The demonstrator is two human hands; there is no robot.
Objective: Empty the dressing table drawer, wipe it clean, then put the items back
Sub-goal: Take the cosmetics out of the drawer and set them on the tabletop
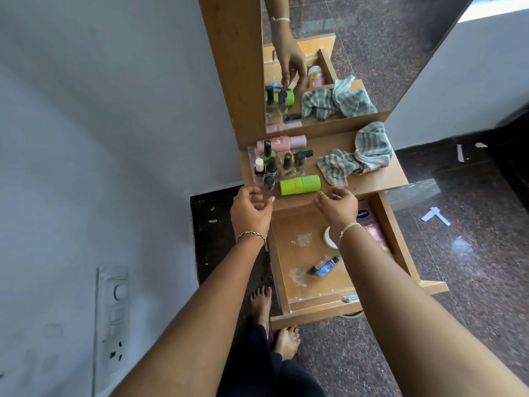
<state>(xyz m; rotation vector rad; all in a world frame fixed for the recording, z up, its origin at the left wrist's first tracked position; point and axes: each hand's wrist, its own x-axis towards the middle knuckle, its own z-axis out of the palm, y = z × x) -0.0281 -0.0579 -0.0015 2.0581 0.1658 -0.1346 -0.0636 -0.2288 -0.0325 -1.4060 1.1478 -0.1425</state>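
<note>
The drawer point(337, 305) stands pulled out under the worktop point(372, 179), with a few things lying in it: a small blue bottle point(325, 265), a white lid point(329, 237) and a pink Vaseline tube point(370, 224) along the right wall, partly hidden by the arm. Both hands hover at the worktop's front edge. The left hand point(252, 210) has its fingers curled by a small dark-capped bottle point(269, 184); whether they grip it I cannot tell. The right hand point(336, 206) is loosely curled, fingers apart, holding nothing, just beside a green tube point(299, 184) lying on its side. Nail polish bottles point(282, 163) cluster behind, and a striped cloth point(357, 159) lies crumpled to the right.
</note>
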